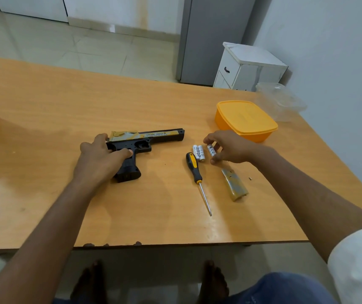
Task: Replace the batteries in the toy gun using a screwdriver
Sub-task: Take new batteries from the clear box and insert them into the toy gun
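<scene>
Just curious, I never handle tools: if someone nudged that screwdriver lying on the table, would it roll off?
Probably only a little. The screwdriver has a round shaft, so it could roll, but its thicker black-and-yellow handle would likely make it curve. It lies flat on the table, well back from the edge, and looks stiff.

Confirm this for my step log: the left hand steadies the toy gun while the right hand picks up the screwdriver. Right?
Not quite. The head view shows the right hand pinching a battery; the screwdriver lies untouched on the table. The left hand does steady the toy gun.
</scene>
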